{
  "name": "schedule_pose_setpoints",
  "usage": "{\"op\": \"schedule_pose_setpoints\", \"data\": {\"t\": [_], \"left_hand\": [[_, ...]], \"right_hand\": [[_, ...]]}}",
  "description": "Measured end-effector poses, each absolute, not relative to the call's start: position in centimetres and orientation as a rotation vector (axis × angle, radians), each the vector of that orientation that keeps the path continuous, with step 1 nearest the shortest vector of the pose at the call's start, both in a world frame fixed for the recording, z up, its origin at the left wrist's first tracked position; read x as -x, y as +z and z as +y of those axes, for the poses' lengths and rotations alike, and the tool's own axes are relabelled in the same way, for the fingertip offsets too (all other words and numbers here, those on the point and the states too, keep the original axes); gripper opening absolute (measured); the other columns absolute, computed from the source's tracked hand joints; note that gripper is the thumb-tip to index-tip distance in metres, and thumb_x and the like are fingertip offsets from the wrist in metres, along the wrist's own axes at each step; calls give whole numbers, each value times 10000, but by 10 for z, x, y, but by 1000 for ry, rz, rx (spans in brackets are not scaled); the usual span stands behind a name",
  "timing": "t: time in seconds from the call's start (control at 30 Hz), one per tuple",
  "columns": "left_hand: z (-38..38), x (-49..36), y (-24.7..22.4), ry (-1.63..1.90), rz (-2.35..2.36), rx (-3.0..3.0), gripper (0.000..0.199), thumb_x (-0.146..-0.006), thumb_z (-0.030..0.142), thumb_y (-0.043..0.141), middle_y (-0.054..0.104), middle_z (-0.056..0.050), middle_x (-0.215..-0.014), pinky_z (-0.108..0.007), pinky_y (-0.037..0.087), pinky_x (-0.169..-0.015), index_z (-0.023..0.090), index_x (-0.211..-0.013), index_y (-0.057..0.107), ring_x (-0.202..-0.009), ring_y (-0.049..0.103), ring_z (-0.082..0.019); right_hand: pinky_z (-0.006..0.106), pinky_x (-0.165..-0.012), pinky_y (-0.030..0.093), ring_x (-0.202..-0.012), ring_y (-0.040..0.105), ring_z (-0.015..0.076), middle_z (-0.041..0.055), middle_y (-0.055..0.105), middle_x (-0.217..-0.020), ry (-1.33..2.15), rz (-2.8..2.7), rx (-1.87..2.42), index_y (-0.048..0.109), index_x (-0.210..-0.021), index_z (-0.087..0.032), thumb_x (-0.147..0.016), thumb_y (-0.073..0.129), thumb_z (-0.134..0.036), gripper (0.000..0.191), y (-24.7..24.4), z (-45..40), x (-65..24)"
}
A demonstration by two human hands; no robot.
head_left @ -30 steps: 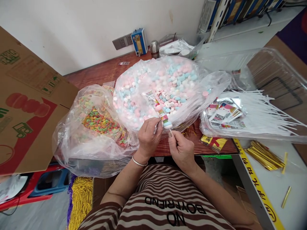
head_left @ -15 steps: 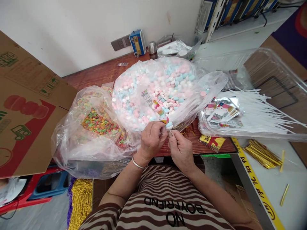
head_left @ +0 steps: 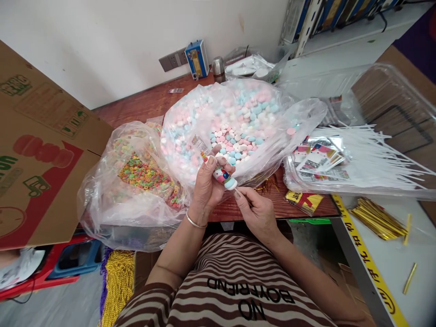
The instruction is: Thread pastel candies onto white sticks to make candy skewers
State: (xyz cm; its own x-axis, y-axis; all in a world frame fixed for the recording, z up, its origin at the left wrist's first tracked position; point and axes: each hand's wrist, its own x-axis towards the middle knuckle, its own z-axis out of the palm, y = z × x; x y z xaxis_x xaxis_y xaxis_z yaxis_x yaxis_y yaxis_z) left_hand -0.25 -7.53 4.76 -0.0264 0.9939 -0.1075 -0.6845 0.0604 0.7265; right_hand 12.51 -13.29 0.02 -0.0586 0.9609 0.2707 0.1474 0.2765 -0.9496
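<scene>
My left hand is closed around a candy stick in a small clear printed bag. Orange and yellow candies show at its upper end, above my thumb. Pale blue and white rounded candies sit at its lower end. The thumb and forefinger of my right hand pinch the tip just below the white candy. Behind both hands a big clear bag of pink, blue and white candies lies torn or folded open. Left of it is a clear bag of small multicoloured ring candies.
A clear plastic tray on the right holds white sticks and printed bags. Gold twist ties lie on the pale table. A cardboard box stands left. A metal flask stands near the wall.
My left hand has turned palm up and opened somewhat, so more of the candy stick shows. My right hand still pinches its lower tip. The view has shifted slightly.
</scene>
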Motion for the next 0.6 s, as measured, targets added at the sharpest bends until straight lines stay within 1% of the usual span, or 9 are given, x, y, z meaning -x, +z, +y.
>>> {"op": "schedule_pose_setpoints", "data": {"t": [0.07,0.13,0.2,0.33,0.4,0.5,0.6], "left_hand": [[-72,2,50,1447,656,-488,301,-823,329,787,569,51,-756,-217,532,-728,235,-1082,664,-624,554,-57],[-71,0,49,1438,644,-455,280,-846,324,771,528,63,-717,-200,517,-674,233,-1088,664,-577,516,-46],[-72,-5,47,1412,677,-435,273,-858,341,762,493,71,-686,-195,512,-657,226,-1085,663,-542,486,-40],[-80,-21,41,1365,720,-456,282,-847,354,776,445,86,-648,-200,527,-710,214,-1064,665,-514,455,-33],[-85,-28,38,1359,730,-482,303,-834,375,785,476,77,-668,-211,532,-738,209,-1057,664,-540,485,-39],[-92,-34,32,1316,743,-497,343,-815,411,791,531,53,-696,-237,538,-776,199,-1053,665,-647,586,-81],[-94,-31,31,1288,733,-504,377,-814,452,774,614,15,-778,-266,545,-819,191,-1065,667,-800,665,-135]], "right_hand": [[243,-650,442,-673,554,137,0,642,-771,1052,-1458,1069,678,-993,-197,-1009,496,-353,240,1,-135,-126],[241,-630,428,-644,527,132,-16,596,-714,1096,-1465,1075,661,-955,-197,-1024,470,-352,255,2,-138,-128],[239,-622,420,-625,522,128,-20,578,-690,1008,-1504,1107,642,-905,-198,-1023,465,-330,251,3,-141,-128],[244,-610,415,-630,598,140,8,666,-744,676,-1611,1192,625,-913,-202,-1014,456,-269,208,-4,-143,-121],[252,-584,401,-611,619,153,20,683,-726,510,-1655,1251,625,-922,-203,-1016,448,-267,210,-10,-141,-117],[262,-568,388,-574,617,161,32,682,-683,334,-1681,1302,630,-911,-196,-1018,444,-278,230,-15,-133,-116],[256,-583,398,-590,617,148,36,699,-735,395,-1646,1262,631,-900,-196,-1014,462,-279,220,-13,-126,-122]]}}
